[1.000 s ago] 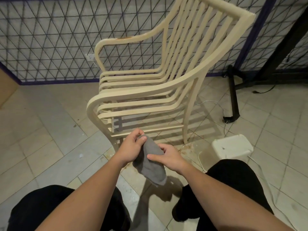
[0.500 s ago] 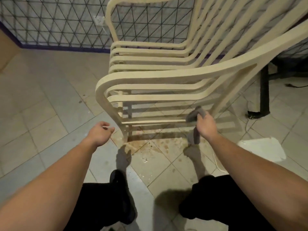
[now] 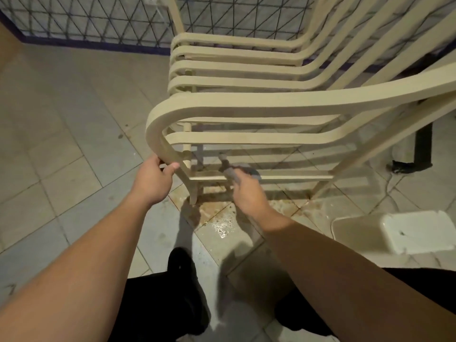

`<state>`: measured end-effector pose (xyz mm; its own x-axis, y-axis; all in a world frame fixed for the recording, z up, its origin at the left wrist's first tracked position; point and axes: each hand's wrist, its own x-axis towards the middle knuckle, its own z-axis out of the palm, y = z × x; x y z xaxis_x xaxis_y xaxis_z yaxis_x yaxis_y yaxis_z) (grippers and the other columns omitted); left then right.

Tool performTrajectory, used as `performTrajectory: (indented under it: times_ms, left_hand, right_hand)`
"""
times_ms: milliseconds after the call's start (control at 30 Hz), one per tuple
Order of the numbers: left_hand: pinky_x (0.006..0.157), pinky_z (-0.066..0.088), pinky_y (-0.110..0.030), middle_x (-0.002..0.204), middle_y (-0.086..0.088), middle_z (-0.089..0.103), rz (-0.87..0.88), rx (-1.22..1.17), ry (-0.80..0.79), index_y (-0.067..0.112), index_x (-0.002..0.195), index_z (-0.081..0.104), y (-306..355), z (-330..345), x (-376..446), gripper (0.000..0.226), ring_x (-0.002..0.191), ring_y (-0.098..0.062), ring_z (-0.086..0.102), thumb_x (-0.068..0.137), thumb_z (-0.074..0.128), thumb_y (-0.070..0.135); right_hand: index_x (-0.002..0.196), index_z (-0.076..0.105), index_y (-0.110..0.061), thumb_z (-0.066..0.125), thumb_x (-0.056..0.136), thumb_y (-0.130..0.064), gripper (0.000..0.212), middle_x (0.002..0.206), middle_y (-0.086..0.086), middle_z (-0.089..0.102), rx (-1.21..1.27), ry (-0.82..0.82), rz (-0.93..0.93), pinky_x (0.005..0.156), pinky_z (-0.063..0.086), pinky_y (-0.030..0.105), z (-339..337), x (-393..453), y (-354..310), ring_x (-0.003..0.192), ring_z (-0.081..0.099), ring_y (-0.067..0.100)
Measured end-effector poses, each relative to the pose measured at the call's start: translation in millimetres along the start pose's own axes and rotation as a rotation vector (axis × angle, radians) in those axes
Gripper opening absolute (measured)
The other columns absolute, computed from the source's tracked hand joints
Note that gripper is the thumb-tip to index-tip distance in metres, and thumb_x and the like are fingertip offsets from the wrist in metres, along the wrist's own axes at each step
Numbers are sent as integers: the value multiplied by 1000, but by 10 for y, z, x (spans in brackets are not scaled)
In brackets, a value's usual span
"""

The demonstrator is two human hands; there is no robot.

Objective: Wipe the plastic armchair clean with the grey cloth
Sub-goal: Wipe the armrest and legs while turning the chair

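Left hand (image 3: pixel 153 180) has its fingers and thumb curled round the front leg of the armchair (image 3: pixel 259 104), right where the near armrest bends down toward the floor. Right hand (image 3: pixel 246 191) is clenched round the grey cloth (image 3: pixel 243 170), bunched up and pressed against the lowest slat on the chair's near side, just off the floor. The chair's a cream slatted plastic one, sitting on the tiled floor (image 3: pixel 74 149), with a wet brownish patch (image 3: pixel 217 218) right under that front leg. There's a white plastic tub (image 3: pixel 399 230) on the floor off to the right, and a wire mesh fence (image 3: pixel 98 18) behind the chair.
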<state>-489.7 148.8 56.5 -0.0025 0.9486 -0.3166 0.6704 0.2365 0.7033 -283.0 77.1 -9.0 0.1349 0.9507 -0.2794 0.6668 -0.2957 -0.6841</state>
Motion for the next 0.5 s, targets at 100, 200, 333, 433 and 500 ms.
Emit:
performTrajectory:
  times_ms: [100, 200, 333, 433, 500]
  left_hand:
    - [90, 43, -37, 112, 5, 63, 1, -15, 2, 20, 109, 59, -37, 28, 9, 10, 107, -22, 60, 103, 56, 27]
    - [94, 47, -42, 114, 3, 64, 1, -39, -3, 21, 107, 59, -80, 44, 35, 10, 109, -26, 62, 103, 56, 29]
    - [102, 49, -50, 116, 2, 65, -9, -59, -23, 24, 108, 59, -101, 49, 50, 10, 112, -27, 63, 103, 55, 31]
    - [103, 49, -53, 119, 3, 66, -23, -74, -15, 25, 108, 60, -104, 46, 53, 10, 113, -28, 63, 102, 56, 32]
    - [103, 49, -53, 118, 3, 67, -29, -66, -14, 26, 108, 60, -89, 39, 48, 10, 113, -27, 64, 102, 57, 32]
  right_hand:
    - [129, 50, -30, 39, 106, -20, 28, 103, -7, 67, 419, 305, 249, 77, 54, 18, -379, -223, 136, 87, 66, 12]
    - [145, 43, -9, 36, 108, -19, 39, 140, 11, 54, 619, 737, 491, 92, 40, 16, -759, -460, 575, 129, 52, 27]
    - [140, 46, -1, 36, 102, -22, 44, 135, 23, 55, 725, 742, 884, 90, 51, 43, -966, -686, 1280, 118, 58, 40]
    - [137, 49, -3, 37, 100, -25, 45, 134, 19, 57, 718, 609, 893, 90, 52, 43, -890, -501, 1513, 118, 59, 37]
    - [133, 51, 3, 35, 100, -19, 43, 134, 25, 56, 752, 536, 867, 95, 51, 45, -867, -294, 1373, 119, 57, 39]
